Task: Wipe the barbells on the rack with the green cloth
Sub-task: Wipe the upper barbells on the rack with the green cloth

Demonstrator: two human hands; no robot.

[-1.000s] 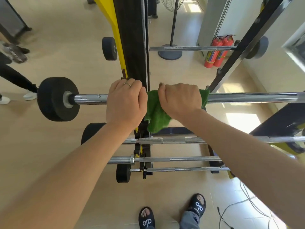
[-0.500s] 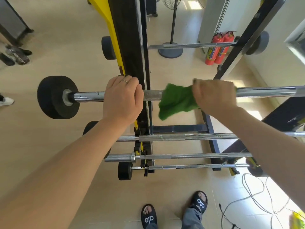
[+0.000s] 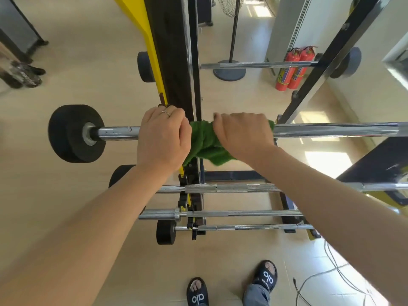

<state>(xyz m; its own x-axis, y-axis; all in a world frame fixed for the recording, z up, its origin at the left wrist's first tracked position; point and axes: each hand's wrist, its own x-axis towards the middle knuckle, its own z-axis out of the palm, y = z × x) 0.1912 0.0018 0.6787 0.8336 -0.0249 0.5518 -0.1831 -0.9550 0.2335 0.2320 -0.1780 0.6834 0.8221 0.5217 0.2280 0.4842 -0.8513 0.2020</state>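
Black-and-yellow rack (image 3: 174,62), several chrome barbells (image 3: 331,130) resting across, apparently

Gym: barbell rack (image 3: 174,62), fire extinguishers (image 3: 294,70).

One head-worn wide-angle view, looking steeply down from above the rack.

The camera sits close over the top barbell (image 3: 331,129), which runs across mid-frame, with both forearms reaching in from the bottom corners. It faces forward and down, so the lower bars stack beneath, the sandalled feet (image 3: 231,286) show at the bottom edge, and the floor (image 3: 77,40) spreads away toward the top. Straight lines bow near the edges.
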